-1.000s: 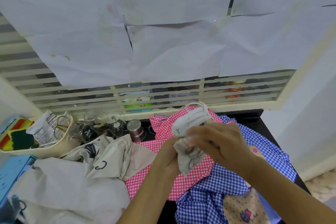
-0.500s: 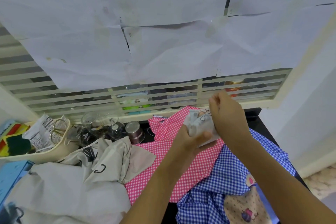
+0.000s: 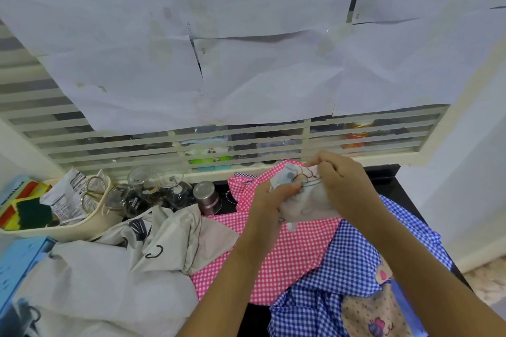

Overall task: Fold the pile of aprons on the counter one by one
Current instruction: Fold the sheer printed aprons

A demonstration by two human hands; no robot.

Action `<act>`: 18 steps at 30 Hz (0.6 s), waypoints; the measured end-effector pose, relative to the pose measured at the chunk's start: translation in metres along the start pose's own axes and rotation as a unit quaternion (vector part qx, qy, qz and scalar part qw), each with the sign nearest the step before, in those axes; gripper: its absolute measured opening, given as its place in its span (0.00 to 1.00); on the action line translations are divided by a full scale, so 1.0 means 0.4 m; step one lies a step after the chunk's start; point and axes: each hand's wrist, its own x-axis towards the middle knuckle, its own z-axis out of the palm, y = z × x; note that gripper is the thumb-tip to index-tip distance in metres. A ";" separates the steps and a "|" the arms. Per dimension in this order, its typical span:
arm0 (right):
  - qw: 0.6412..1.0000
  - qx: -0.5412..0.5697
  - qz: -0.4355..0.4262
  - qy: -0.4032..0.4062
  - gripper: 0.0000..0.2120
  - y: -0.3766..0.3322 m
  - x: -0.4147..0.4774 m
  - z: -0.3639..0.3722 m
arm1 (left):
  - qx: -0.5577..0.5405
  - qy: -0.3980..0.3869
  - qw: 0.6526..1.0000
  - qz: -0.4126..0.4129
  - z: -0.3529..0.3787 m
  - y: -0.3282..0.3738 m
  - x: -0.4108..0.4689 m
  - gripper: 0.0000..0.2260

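Note:
A small bundled white apron (image 3: pixel 304 206) with dark line drawings is held above the counter between both hands. My left hand (image 3: pixel 269 200) grips its left side from below. My right hand (image 3: pixel 342 186) pinches its top edge and covers its right side. Beneath them lies a pink checked apron (image 3: pixel 290 252), spread flat. A blue checked apron (image 3: pixel 347 262) with a beige dotted patch overlaps it on the right. A beige and white apron (image 3: pixel 109 282) with black markings is heaped at the left.
A cream basket (image 3: pixel 82 227) with packets and sponges stands at the back left. Several glass jars (image 3: pixel 147 191) and a steel cup (image 3: pixel 206 197) line the back edge under a slatted window. The black counter (image 3: pixel 394 183) ends at the right by a white wall.
Both hands lifted the white bundle up and back, then came slightly down. My right hand moved from over the bundle to pinching its top edge.

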 end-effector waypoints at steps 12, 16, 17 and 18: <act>0.995 0.072 -0.062 0.006 0.13 0.055 -0.037 0.018 | 0.068 -0.035 0.996 -0.040 -0.025 0.037 -0.023 0.13; 0.976 0.188 -0.028 -0.105 0.18 0.075 -0.029 -0.033 | 0.021 -0.059 0.998 -0.031 -0.045 0.073 -0.030 0.14; 0.975 0.185 -0.025 -0.122 0.20 0.082 -0.030 -0.041 | 0.017 -0.064 0.997 -0.031 -0.049 0.078 -0.032 0.15; 0.974 0.183 -0.016 -0.133 0.21 0.090 -0.033 -0.048 | 0.014 -0.071 0.997 -0.031 -0.047 0.084 -0.033 0.14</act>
